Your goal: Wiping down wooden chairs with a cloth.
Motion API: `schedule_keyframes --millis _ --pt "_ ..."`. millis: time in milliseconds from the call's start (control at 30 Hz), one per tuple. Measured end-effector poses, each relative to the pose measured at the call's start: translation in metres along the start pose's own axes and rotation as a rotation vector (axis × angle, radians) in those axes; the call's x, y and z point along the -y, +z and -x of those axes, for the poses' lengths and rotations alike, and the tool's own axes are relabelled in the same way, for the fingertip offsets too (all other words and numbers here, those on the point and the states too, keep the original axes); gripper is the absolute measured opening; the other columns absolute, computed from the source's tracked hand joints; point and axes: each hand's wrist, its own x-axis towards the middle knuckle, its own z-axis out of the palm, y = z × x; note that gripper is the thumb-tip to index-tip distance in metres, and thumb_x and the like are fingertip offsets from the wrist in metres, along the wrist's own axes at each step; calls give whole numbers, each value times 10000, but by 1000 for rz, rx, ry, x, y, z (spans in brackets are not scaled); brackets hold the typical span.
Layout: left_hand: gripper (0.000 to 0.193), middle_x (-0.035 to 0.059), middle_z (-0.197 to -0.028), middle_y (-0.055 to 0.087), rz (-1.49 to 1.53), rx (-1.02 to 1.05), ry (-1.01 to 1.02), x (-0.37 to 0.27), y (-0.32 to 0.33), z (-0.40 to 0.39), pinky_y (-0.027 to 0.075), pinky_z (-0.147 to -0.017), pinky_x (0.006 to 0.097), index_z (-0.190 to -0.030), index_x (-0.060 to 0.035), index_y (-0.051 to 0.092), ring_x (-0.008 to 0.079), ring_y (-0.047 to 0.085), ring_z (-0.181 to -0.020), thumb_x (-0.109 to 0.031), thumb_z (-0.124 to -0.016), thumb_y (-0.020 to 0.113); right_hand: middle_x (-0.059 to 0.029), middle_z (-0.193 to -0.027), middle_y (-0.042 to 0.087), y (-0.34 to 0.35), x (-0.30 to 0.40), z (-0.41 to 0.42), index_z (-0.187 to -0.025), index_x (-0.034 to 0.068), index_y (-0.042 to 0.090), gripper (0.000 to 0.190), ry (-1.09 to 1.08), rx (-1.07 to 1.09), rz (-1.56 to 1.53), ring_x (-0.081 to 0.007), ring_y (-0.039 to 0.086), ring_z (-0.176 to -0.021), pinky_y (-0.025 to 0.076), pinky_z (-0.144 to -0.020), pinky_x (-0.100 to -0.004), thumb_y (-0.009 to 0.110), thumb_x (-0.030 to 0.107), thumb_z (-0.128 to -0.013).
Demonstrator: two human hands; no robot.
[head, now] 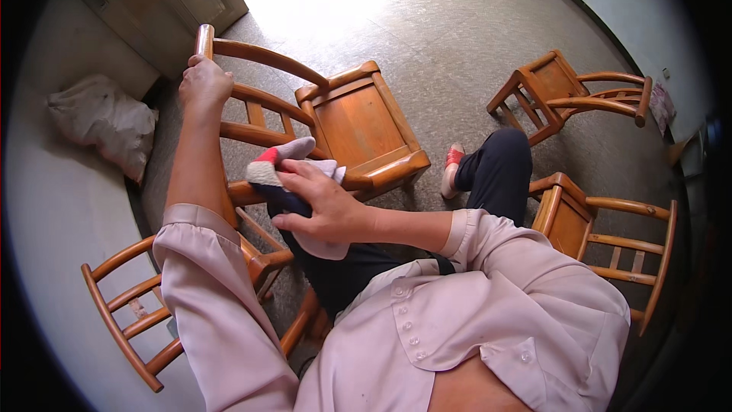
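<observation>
My left hand (206, 83) is closed around the top rail of a brown wooden chair (366, 131), near one end of its backrest. The chair is tilted, and its panelled seat faces up beyond my hands. In my right hand (329, 206) is a bunched multicoloured cloth (266, 174), with grey, red, white and dark blue parts. That cloth lies against the near side of the chair's back frame. My right palm and fingers cover part of it, and a pale end hangs below the hand.
More wooden chairs stand around me: one at the upper right (555, 83), another at the right (563, 212), and one at the lower left (140, 303). A whitish sack (108, 123) leans by the left wall, near a door (166, 6). My foot in a red slipper (453, 166) is on the floor.
</observation>
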Motion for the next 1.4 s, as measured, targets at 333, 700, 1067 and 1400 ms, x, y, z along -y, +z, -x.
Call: schedule_keyframes --millis 333,700,1067,1400 --pt "768 255 -1212 598 -8 48 4 2 -2 -1 496 -952 388 -1321 89 395 327 615 -1122 -387 -813 718 -194 -1246 473 4 -35 -5 -1249 33 468 723 -328 -32 300 -407 484 -1144 389 -1000 -484 787 107 -604" --pt "751 241 -1198 617 16 56 -15 1 1 -3 489 -955 401 -1280 67 435 329 617 -1124 -431 -799 727 -220 -1219 512 -34 -175 95 -1266 -6 485 507 144 -24 412 -399 488 -1150 398 -1008 -437 664 95 -802" --pt "740 248 -1193 616 11 53 -11 2 -3 -1 496 -950 394 -1268 73 443 331 624 -1111 -426 -799 724 -208 -1270 479 29 -15 -21 -1300 16 472 609 -337 -57 163 -401 434 -1222 312 -1059 -490 726 151 -763" --pt "698 256 -1182 622 41 49 -22 8 -3 -2 477 -958 417 -1224 41 474 350 607 -1132 -453 -795 718 -199 -1208 498 -24 -130 54 -1292 66 467 625 -229 1 304 -410 496 -1130 406 -985 -483 727 127 -727"
